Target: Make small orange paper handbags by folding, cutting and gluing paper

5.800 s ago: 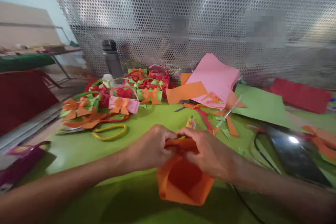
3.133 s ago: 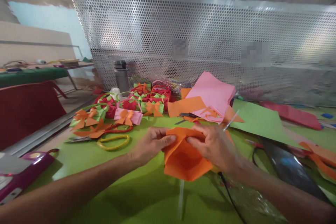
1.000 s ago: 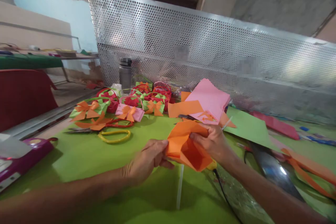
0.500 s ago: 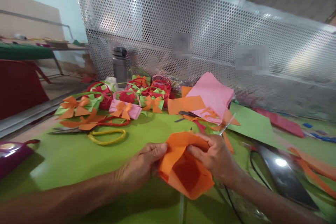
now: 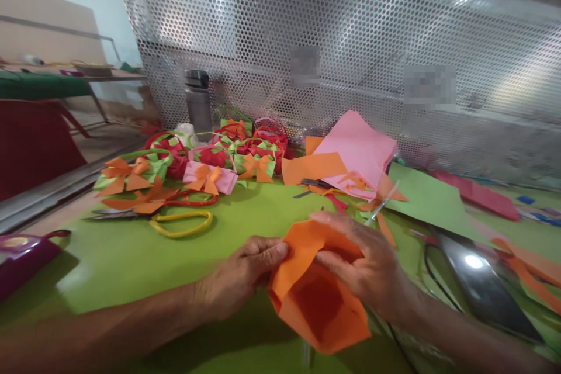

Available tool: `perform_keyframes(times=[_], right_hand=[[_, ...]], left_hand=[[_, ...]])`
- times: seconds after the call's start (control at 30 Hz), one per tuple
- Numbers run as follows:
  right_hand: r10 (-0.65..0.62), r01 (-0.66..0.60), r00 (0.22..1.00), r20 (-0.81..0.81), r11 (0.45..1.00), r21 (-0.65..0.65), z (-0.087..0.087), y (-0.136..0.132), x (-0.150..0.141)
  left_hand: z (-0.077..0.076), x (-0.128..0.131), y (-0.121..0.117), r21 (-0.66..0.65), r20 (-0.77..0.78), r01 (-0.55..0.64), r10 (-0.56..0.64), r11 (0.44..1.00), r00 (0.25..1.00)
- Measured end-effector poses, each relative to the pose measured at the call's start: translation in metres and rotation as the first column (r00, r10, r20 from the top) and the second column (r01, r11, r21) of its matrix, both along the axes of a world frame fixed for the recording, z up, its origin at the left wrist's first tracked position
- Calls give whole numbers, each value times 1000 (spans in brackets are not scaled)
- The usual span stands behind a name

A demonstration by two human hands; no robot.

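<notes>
An orange paper bag point(image 5: 302, 286), folded and with its opening facing me, is held up over the green tabletop point(image 5: 175, 263). My left hand point(image 5: 241, 272) pinches its left edge between thumb and fingers. On the other side, my right hand point(image 5: 363, 263) has its thumb inside the opening and its fingers over the outer face, gripping the upper right wall. Past the bag stand small finished paper bags with bows, among them a pink one point(image 5: 225, 178) and a green one with an orange bow point(image 5: 256, 168).
Scissors with red and yellow handles point(image 5: 182, 225) lie at left, near a purple device point(image 5: 26, 257). Pink sheets point(image 5: 355, 146), a green sheet point(image 5: 429, 196) and a dark phone point(image 5: 486, 280) are at right. A grey bottle point(image 5: 198, 99) stands before a perforated metal panel point(image 5: 263, 23).
The bag has shifted slightly right and down in the view. My right hand's fingers have straightened and lifted over the bag's outer side, while the left keeps its pinch.
</notes>
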State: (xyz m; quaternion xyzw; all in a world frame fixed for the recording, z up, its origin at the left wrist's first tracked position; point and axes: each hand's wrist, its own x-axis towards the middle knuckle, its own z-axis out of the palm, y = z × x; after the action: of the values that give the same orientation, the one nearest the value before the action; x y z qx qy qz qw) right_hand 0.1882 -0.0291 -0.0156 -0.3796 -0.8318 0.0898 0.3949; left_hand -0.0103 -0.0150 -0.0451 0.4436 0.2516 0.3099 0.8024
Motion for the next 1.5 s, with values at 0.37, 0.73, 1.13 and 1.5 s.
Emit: perform_keyframes(times=[0.37, 0.73, 1.13, 1.5], right_hand=[[111, -98, 990, 88, 986, -138, 0, 8, 3], [75, -60, 991, 115, 989, -132, 6, 12, 6], [129, -117, 987, 94, 986, -119, 3, 11, 3], [124, -110, 984, 129, 988, -113, 2, 13, 4]], left_hand=[[-7, 0, 1, -19, -22, -118, 118, 993, 993], [0, -6, 5, 324, -245, -66, 151, 944, 958], [-1, -8, 7, 433, -402, 27, 167, 901, 900], [1, -12, 12, 549, -455, 151, 142, 822, 879]])
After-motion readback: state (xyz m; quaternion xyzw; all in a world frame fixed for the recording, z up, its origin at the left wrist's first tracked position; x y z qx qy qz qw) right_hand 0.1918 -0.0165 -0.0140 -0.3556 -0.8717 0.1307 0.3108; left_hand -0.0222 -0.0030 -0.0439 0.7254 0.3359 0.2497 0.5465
